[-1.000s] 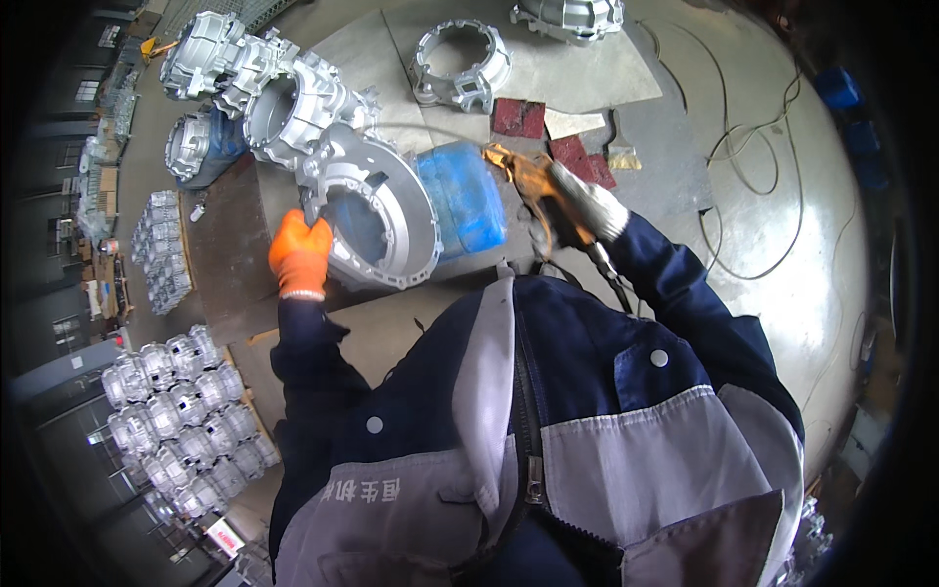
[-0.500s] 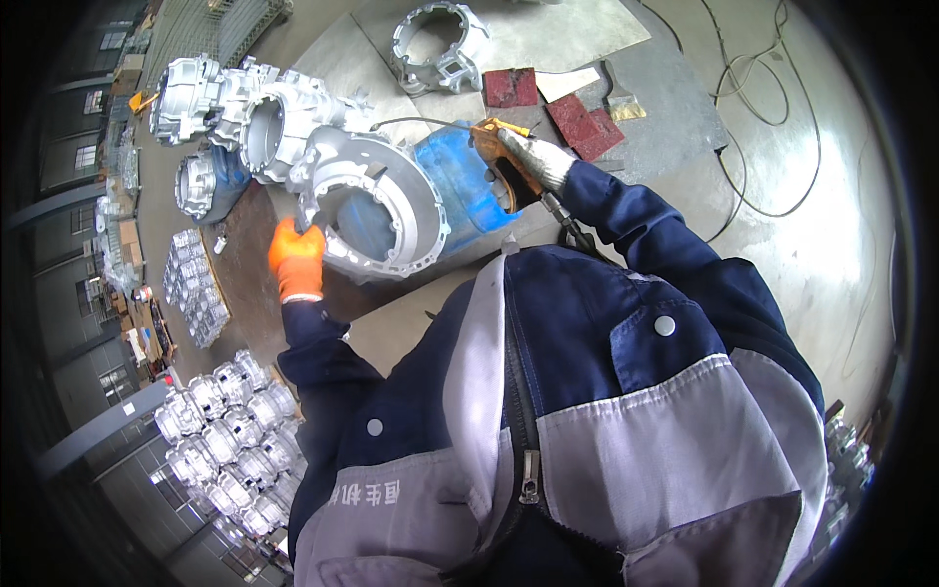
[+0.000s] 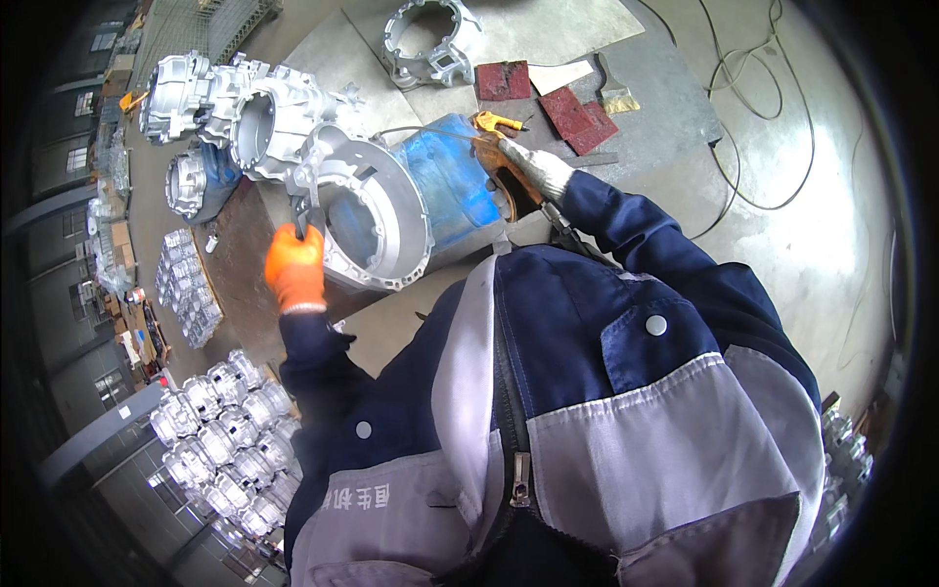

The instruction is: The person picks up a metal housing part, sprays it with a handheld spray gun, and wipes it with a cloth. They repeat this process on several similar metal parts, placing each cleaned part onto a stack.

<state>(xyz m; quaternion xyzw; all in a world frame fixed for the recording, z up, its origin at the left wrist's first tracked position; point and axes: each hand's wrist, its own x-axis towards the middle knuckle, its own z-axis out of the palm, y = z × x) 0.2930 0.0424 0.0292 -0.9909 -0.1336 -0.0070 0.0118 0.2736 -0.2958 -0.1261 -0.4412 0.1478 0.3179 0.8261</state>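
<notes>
Orange-gloved left hand point(image 3: 295, 268) curled round the side of a ring-shaped, silvery metal casting point(image 3: 405, 217) at the near edge of the tabletop point(image 3: 246, 249); white-gloved right hand point(image 3: 544, 173) grasping an orange-brown tool point(image 3: 488, 153).

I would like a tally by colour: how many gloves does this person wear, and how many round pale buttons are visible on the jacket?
Orange glove: 1
White glove: 1
Pale buttons: 2
Total: 4

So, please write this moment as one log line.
left hand: at edge of silver housing | right hand: holding orange tool | blue container: right of housing
</notes>
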